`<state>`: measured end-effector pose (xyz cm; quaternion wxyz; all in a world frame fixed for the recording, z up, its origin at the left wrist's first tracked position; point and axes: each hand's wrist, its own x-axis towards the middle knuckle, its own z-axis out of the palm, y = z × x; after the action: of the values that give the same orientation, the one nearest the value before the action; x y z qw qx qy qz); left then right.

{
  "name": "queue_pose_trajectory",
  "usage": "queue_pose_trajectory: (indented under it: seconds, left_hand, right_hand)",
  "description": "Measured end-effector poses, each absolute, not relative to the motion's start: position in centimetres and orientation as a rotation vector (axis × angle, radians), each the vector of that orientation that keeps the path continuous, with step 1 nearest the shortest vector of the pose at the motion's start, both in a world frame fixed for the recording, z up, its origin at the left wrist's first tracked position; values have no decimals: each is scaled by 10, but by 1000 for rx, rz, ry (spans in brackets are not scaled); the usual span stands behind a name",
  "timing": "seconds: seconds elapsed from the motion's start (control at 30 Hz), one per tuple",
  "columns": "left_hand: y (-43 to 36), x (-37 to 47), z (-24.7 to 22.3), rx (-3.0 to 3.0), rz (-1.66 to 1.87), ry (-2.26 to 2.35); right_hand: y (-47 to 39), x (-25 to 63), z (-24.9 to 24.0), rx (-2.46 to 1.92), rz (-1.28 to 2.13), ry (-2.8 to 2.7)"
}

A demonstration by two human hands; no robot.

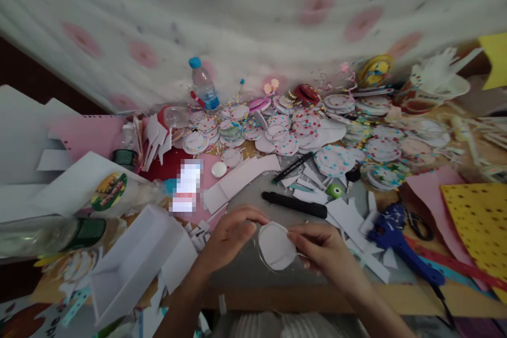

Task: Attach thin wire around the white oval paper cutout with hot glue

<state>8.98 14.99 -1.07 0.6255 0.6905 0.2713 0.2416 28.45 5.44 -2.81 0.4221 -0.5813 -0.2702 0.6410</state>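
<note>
- Left hand (227, 240): fingers curved open, contact unclear.
- One disc (277, 246), between both hands, above the mat (237, 273).
- One pen (292, 168), one marker (294, 205) beyond it.
- Right hand (322, 251): angled inward, pinching the disc's right edge.

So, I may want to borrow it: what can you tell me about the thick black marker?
The thick black marker looks like smooth plastic, long and straight, with a wider section at its right end. No writing tip shows. It lies flat on the grey work surface, beyond both hands, slanting slightly towards the person at its right end. White paper scraps lie by that end. Neither hand touches it.
</note>
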Motion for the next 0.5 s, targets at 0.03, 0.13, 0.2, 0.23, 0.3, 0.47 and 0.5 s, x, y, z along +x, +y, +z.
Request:
queue_pose_trajectory:
  seconds: [0.03, 0.13, 0.2, 0.23, 0.3, 0.47, 0.5]
  left_hand:
    - [149, 90, -10, 1598, 584, 669]
    - [147, 86, -9, 1667, 655, 794]
    - [148, 79, -8, 1736, 718, 841]
    - [148, 75, -6, 1777, 747, 856]
    - [150, 67, -2, 1870, 798, 886]
    - [147, 61, 9, 1869, 829, 938]
    - [146, 62, 10, 1806, 836, 960]
  right_hand:
    - [54, 280, -27, -1488, 1572, -728]
    - [59, 267, -24, -1539, 1463, -882]
    - [65, 258, -22, -1542, 1406, -1001]
    - [68, 254, -20, -1542, 1379, -1055]
    - [74, 248, -17, -1541, 1331, -1140]
    - [74, 237, -9, -1525, 1251, -1178]
    - [72, 236, -8, -1529, 1241, -1165]
